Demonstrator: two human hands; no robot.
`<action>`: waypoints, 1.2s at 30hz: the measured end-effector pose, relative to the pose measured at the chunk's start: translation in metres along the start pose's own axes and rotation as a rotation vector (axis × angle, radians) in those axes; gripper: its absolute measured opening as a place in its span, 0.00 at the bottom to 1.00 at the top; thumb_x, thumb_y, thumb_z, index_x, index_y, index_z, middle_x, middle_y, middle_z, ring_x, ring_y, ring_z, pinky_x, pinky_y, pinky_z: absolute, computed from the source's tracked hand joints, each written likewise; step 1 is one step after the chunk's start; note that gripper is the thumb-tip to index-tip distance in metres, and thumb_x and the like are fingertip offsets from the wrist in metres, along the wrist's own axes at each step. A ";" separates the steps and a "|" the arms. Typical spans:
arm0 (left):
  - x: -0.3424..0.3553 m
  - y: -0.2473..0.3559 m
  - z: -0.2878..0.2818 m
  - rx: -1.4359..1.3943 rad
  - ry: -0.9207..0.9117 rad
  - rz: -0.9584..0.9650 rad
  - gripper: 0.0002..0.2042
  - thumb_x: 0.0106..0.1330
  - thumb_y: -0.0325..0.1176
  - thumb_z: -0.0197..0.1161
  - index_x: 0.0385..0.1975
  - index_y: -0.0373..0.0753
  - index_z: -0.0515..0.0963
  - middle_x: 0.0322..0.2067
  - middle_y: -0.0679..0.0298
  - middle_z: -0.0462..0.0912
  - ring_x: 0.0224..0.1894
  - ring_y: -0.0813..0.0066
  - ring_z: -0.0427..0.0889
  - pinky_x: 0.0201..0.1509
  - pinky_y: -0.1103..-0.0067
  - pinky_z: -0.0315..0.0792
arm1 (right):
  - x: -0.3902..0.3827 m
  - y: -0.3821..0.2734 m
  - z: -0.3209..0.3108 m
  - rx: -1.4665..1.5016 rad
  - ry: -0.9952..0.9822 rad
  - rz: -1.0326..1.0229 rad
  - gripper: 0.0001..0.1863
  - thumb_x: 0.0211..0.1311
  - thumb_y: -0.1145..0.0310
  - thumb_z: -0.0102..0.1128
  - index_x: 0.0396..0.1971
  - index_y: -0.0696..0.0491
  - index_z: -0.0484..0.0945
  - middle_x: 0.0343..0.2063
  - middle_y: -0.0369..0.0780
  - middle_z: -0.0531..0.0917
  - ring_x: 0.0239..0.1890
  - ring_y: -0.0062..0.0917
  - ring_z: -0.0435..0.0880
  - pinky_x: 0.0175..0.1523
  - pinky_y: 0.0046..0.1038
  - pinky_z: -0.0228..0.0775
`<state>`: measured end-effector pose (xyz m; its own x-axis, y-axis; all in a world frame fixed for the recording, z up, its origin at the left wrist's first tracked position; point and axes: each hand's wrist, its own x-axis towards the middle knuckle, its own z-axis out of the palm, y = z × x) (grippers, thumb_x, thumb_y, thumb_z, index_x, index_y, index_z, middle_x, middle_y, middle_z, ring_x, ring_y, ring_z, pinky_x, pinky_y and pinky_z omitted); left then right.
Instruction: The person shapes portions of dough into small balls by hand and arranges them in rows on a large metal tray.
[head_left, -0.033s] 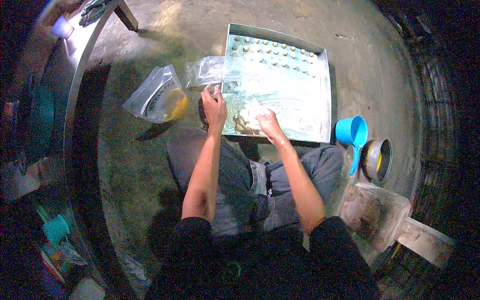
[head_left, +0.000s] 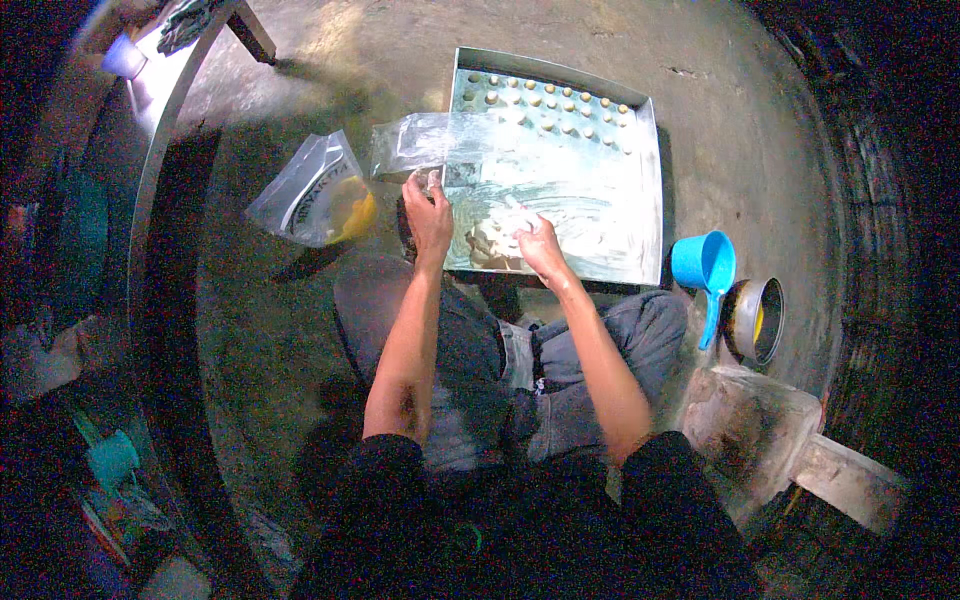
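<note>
A shallow metal tray [head_left: 656, 200] lies on the floor before me. Pale dough or a floury mass [head_left: 492, 238] is heaped at its near left, and white powder is smeared over the bottom. My right hand [head_left: 540, 248] is in the tray at this heap, its whitened fingers bent around part of it. Beside the tray's left wall is my left hand [head_left: 428, 222], fingers curled together with pale, floury tips; whatever they hold is hidden. Several small round pale pieces [head_left: 549, 126] stand in rows at the tray's far end.
A clear plastic bag [head_left: 412, 140] overlaps the tray's left wall. Left of it lies another bag [head_left: 325, 195] with yellow contents. To the right are a blue dipper [head_left: 690, 262], a metal pot [head_left: 740, 320] with something yellow inside, and a low worn stool-like block [head_left: 760, 410].
</note>
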<state>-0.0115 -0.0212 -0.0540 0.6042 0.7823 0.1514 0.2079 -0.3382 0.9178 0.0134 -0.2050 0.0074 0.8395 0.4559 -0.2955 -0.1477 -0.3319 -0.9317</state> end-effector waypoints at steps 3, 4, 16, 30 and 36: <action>-0.002 0.002 0.004 -0.014 -0.022 -0.005 0.21 0.70 0.42 0.51 0.51 0.28 0.68 0.46 0.45 0.72 0.50 0.48 0.72 0.54 0.65 0.66 | 0.009 0.008 -0.018 -0.315 -0.040 -0.126 0.27 0.54 0.78 0.51 0.58 0.55 0.71 0.47 0.48 0.80 0.51 0.30 0.79 0.56 0.30 0.69; -0.001 -0.001 0.003 -0.020 -0.029 -0.014 0.21 0.70 0.42 0.51 0.51 0.28 0.68 0.46 0.45 0.72 0.50 0.48 0.72 0.54 0.65 0.66 | 0.012 0.005 -0.019 -0.499 -0.069 -0.192 0.27 0.54 0.77 0.52 0.58 0.53 0.71 0.49 0.48 0.79 0.51 0.33 0.78 0.56 0.30 0.68; 0.000 0.004 -0.002 0.013 -0.049 -0.041 0.21 0.70 0.40 0.51 0.52 0.27 0.67 0.48 0.43 0.72 0.51 0.47 0.71 0.55 0.65 0.65 | 0.051 0.026 -0.010 -1.061 -0.807 -0.663 0.19 0.60 0.60 0.52 0.46 0.56 0.71 0.43 0.51 0.75 0.43 0.45 0.78 0.45 0.41 0.73; 0.000 -0.001 0.001 -0.023 -0.034 -0.095 0.26 0.70 0.48 0.48 0.53 0.26 0.66 0.50 0.43 0.71 0.54 0.46 0.70 0.58 0.64 0.63 | 0.050 0.006 0.001 -0.505 -0.116 -0.330 0.12 0.48 0.70 0.59 0.34 0.57 0.80 0.30 0.47 0.83 0.35 0.38 0.83 0.42 0.35 0.75; 0.000 0.002 0.001 -0.015 -0.042 -0.089 0.25 0.70 0.47 0.49 0.53 0.27 0.67 0.49 0.44 0.71 0.53 0.47 0.71 0.58 0.65 0.63 | 0.043 0.012 0.004 -0.290 0.085 -0.248 0.16 0.49 0.70 0.59 0.40 0.58 0.81 0.34 0.48 0.84 0.37 0.34 0.84 0.46 0.31 0.74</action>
<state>-0.0105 -0.0230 -0.0523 0.6154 0.7864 0.0538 0.2510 -0.2603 0.9323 0.0455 -0.1862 -0.0173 0.8732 0.4859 -0.0389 0.2090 -0.4452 -0.8707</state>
